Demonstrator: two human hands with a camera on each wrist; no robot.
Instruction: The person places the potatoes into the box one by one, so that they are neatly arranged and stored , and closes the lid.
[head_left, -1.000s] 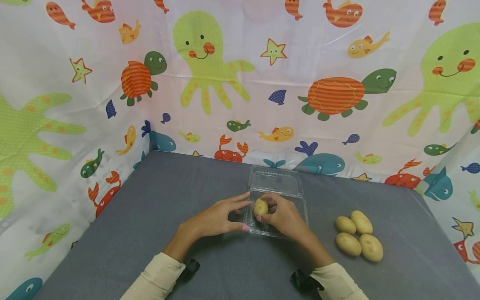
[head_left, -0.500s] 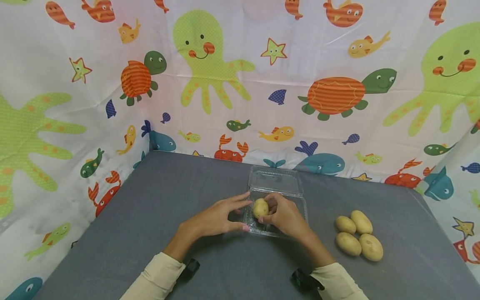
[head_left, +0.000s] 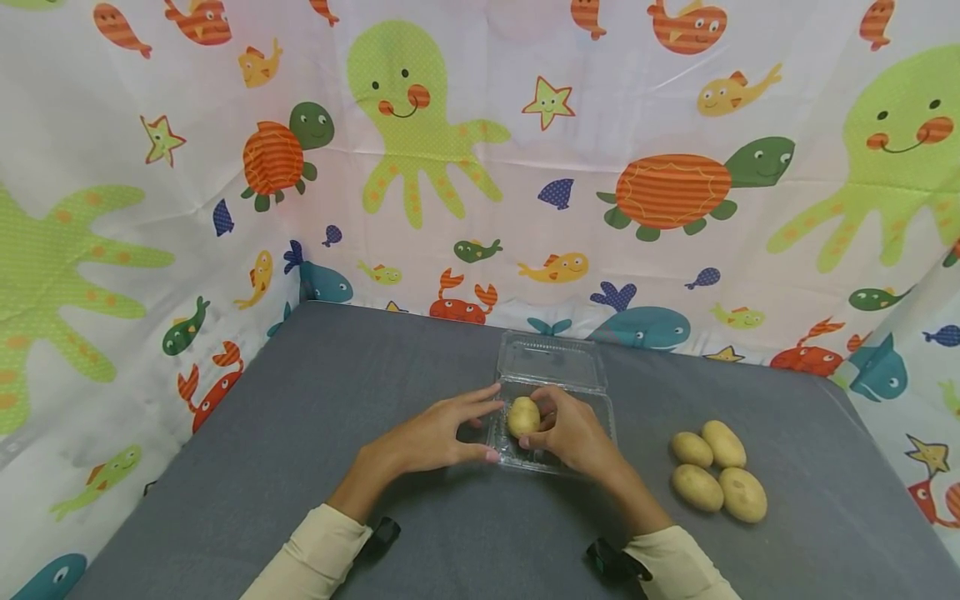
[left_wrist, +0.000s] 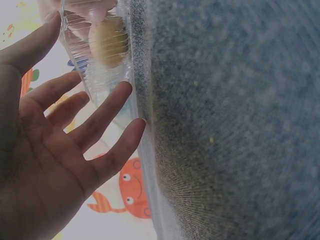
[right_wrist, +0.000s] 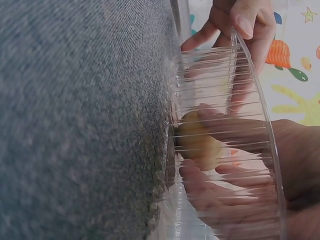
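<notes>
Head view first: I see a white curtain [head_left: 465, 83] printed with octopuses, turtles, fish and crabs, spread behind and beside the work. Before it lies a grey table [head_left: 420, 367]. Near the far edge sits a clear plastic container [head_left: 607, 421], its lid [head_left: 551, 360] folded back away from the person. At its left side I have the left hand [head_left: 438, 435], wide, fingers straight and thumb well apart; I can't tell how firmly it touches the wall. My right hand [head_left: 573, 429] is narrow, reaching inside and pinching a potato [head_left: 523, 416] between thumb and fingers, low within the container; whether it touches the floor, I can't tell. Well to the right, four loose potatoes [head_left: 708, 483] lie clustered together.
</notes>
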